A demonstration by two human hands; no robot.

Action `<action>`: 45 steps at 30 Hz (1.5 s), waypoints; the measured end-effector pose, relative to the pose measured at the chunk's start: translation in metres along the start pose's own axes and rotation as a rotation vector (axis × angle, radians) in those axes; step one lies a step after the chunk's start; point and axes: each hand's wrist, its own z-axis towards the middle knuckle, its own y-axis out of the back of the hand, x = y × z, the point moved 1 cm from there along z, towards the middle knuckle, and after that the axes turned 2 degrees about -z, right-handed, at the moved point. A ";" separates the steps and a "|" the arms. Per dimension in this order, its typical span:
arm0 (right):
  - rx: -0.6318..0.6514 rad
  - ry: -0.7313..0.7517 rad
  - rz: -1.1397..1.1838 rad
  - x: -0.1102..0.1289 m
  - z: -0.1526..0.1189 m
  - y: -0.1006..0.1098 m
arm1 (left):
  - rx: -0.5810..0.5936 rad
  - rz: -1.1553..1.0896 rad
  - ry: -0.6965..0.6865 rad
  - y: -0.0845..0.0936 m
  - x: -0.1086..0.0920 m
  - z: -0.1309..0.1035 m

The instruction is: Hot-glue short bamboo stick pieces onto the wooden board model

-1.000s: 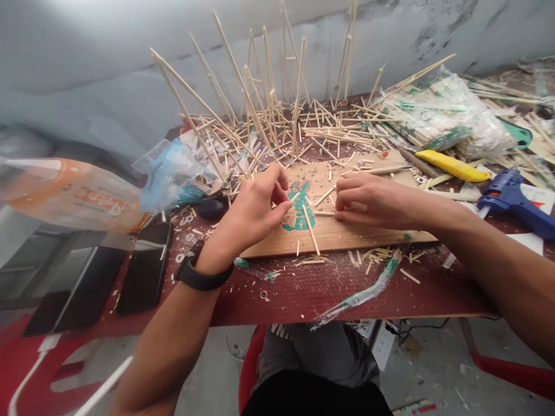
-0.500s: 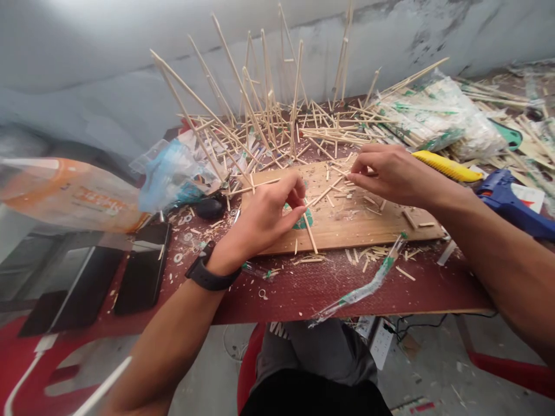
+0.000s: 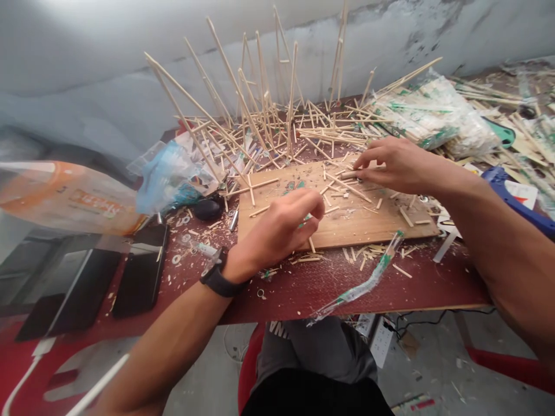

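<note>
At front of table: wrapper, laid out to the edge. Next: left hand, low over near side of board, fingers curled inward; contents hidden, cannot tell. Farther: short sticks, scattered on board. Toward far side: right hand, thumb and fingers narrowly parted near short sticks; grip not discernible. Behind: tall sticks, leaning upward before wall.

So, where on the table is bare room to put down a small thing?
Mostly bare: the red table near its front edge, between the black watch and the plastic wrapper, and from the wrapper to the right forearm. Crowded: the back, with standing sticks, and the wooden board around the right hand.
</note>
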 end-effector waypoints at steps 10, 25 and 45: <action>-0.564 -0.089 0.410 0.042 -0.003 0.019 | 0.127 0.100 -0.009 0.004 0.007 0.001; -0.384 0.082 1.716 0.129 -0.004 0.011 | 0.132 0.129 0.152 -0.006 -0.005 0.006; -0.359 -0.101 1.654 0.136 -0.002 -0.012 | 0.065 0.106 0.113 -0.011 -0.002 0.004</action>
